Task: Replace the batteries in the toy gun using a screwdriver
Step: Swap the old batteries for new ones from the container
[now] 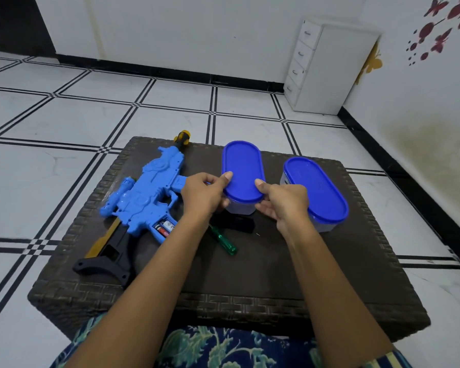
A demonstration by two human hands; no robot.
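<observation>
On the table (250,274), both hands gripping lidded box (243,171), contents hidden, screwdriver (223,240) tip covered

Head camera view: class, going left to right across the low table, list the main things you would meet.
toy gun → green-handled screwdriver → container held by both hands → second blue-lidded container. The left hand and right hand overlap the held container, so they are left out of the order.
</observation>
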